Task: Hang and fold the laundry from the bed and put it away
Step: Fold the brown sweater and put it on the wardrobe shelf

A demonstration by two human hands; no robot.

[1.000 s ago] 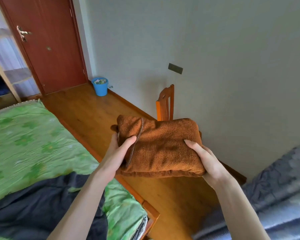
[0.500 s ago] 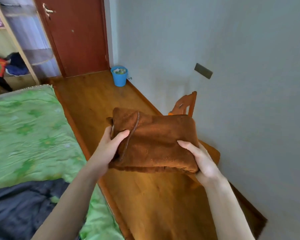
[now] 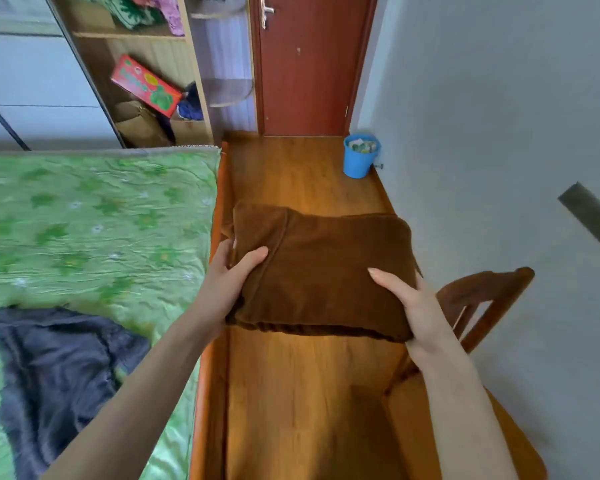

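Left hand point(image 3: 234, 275), right hand point(image 3: 407, 303): each clasps one end of folded brown towel point(image 3: 326, 271), thumbs on top, so the folds stay together in carrying. Towel: mid-air over floor, frame centre. Open wardrobe shelves point(image 3: 146, 77), 11 o'clock: likely destination. Dark garment point(image 3: 59, 368), 8 o'clock on bed point(image 3: 94, 216), unfolded.

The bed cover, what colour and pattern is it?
The bed cover is light green with darker green star-like shapes, seen in the head view.

Fingers of both hands hidden under the folded brown towel point(image 3: 323, 275) (thumbs only visible). Dark garment point(image 3: 59, 372) cut by left edge. Blue bucket point(image 3: 359, 161) contents too small to tell.
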